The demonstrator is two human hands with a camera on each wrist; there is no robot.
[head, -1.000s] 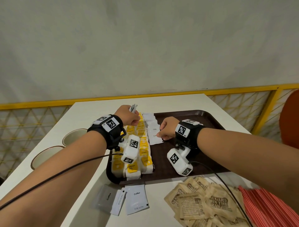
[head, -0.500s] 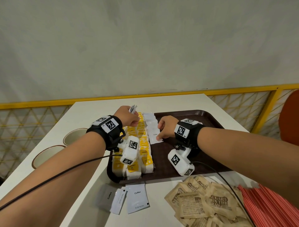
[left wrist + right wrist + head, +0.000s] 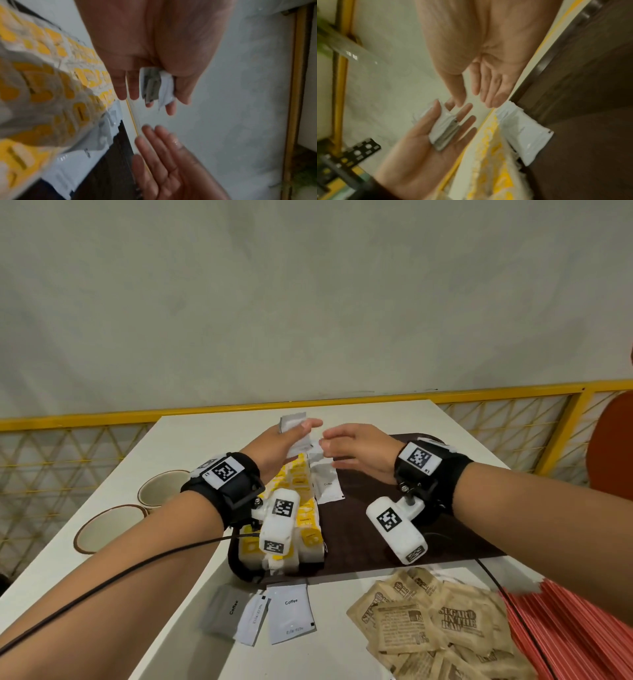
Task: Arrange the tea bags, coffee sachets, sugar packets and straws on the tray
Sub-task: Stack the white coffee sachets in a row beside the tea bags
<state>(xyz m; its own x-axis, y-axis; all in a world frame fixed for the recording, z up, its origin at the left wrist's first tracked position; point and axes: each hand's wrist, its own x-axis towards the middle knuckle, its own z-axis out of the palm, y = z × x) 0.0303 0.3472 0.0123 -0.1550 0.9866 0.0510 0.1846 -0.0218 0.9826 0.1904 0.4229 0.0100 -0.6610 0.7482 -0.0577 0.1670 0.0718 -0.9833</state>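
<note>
Roughly halfway, I would judge. On the brown tray (image 3: pixel 455 546) the tea bags (image 3: pixel 301 508), white with yellow tags, already stand in packed rows along its left side, and a line of white coffee sachets (image 3: pixel 327 486) runs beside them toward the far end. That second line is the step in hand.

Above the tray's far end, the left hand (image 3: pixel 286 445) holds a small stack of sachets (image 3: pixel 157 84); the thumb pins them against the straightened fingers, a narrow grip on the bundle. The right hand (image 3: pixel 359 451) hangs just beside it, palm facing it, fingers straight and spread, holding nothing; its fingertips come near the stack but seem not to touch, though both wrist views are blurred.

What is left looks plain enough. Three more coffee sachets (image 3: pixel 291 613) lie on the white desk (image 3: pixel 171 594) in front of the tray's near edge. The brown sugar packets (image 3: pixel 442 625) sit in a loose heap to their right, and the red straws (image 3: pixel 575 628) lie at the near right, all off the tray. The tray's right half is bare.
</note>
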